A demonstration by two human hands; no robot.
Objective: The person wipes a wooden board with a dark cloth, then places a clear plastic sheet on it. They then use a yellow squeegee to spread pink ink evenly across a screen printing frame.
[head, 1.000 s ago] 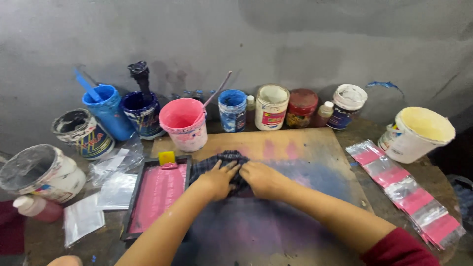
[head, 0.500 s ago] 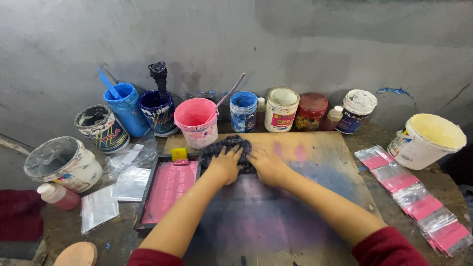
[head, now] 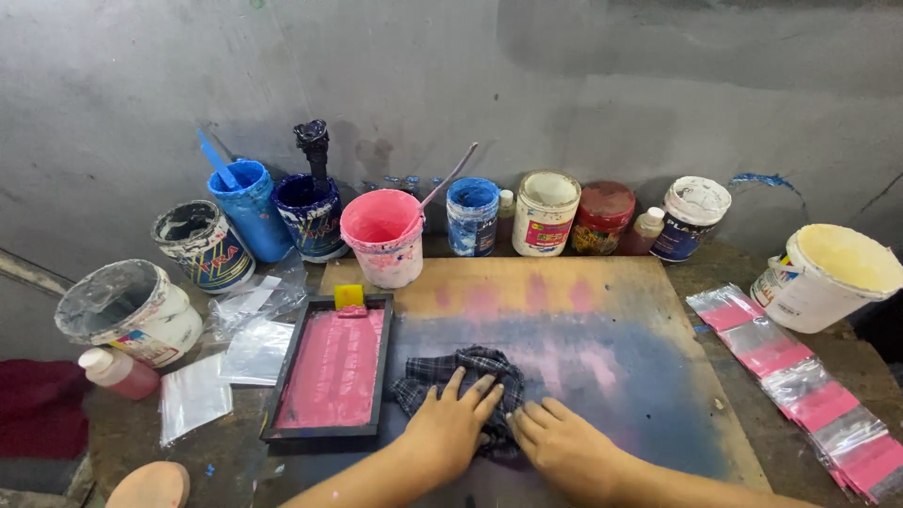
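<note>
Pink bucket [head: 382, 235] holds pink paint; blue tub [head: 471, 214] seemingly blue. Both hands, left hand [head: 452, 425] and right hand [head: 562, 442], press flat, fingers spread, on the plaid cloth [head: 461, 374], now nearer than before.

Nine paint tubs [head: 386, 235], two small bottles [head: 118, 372], one cloth [head: 461, 376], one framed screen [head: 331, 367].

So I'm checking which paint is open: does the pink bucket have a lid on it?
No, the pink bucket stands open behind the wooden board, with its pink inside visible from above and no lid on top.
</note>
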